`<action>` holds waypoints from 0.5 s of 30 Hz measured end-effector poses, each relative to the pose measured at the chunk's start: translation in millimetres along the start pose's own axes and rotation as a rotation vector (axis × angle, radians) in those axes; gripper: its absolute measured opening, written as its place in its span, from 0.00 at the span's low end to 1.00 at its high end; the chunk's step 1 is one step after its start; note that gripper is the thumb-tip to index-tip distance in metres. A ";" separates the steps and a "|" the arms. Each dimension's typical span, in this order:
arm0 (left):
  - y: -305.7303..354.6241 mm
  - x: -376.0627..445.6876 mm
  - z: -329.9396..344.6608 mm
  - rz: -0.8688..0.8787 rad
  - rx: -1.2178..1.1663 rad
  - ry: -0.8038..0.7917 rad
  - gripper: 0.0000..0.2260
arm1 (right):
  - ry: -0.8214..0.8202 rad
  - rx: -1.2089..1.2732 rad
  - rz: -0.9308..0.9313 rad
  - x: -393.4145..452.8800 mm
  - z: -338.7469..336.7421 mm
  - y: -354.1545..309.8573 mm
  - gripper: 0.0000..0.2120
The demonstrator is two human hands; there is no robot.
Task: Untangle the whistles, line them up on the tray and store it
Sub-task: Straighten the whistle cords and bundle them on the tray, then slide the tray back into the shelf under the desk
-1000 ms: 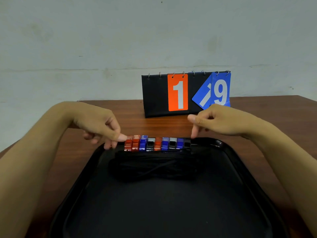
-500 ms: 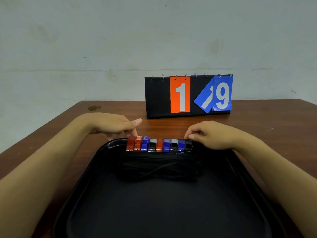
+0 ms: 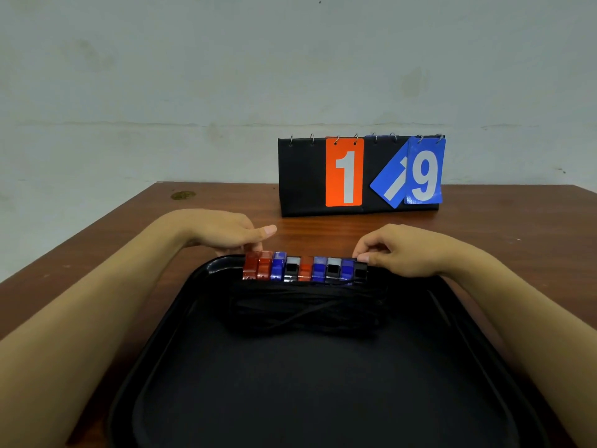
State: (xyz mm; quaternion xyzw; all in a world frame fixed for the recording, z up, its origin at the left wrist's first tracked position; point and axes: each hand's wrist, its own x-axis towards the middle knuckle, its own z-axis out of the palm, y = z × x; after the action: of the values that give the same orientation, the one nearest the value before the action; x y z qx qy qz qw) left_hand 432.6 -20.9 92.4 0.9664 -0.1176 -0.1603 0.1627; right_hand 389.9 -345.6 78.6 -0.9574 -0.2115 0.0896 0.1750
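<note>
While the whistles (image 3: 305,269) sit side by side in one row at the tray's (image 3: 181,315) far rim, they lie directly between the two hands. The left hand (image 3: 226,232) touches the red end with curled fingers, thumb out straight. The right hand (image 3: 400,250) pinches the black end whistle. Their black cords (image 3: 307,313) lie bunched just nearer than both hands.

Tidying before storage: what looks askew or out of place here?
On the scoreboard, one blue card hangs tilted, half hidden behind the 9 card. The whistles sit in a straight row on the tray.
</note>
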 end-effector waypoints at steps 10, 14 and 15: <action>-22.3 -75.2 -5.0 -0.085 -0.227 -0.007 0.21 | 0.142 -0.155 0.337 -47.9 -4.9 -2.4 0.20; -27.4 -114.2 10.8 -0.145 -0.302 0.006 0.16 | 0.057 -0.101 0.515 -88.5 0.5 -11.4 0.19; -26.5 -122.8 15.2 -0.157 -0.307 0.004 0.16 | 0.056 -0.096 0.524 -95.5 2.9 -15.3 0.19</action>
State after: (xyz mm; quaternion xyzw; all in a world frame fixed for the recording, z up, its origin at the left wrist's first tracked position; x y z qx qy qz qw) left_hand 318.9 33.5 102.8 0.9367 -0.0155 -0.1868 0.2957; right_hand 298.0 -373.4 90.9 -0.9888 0.0446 0.0953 0.1060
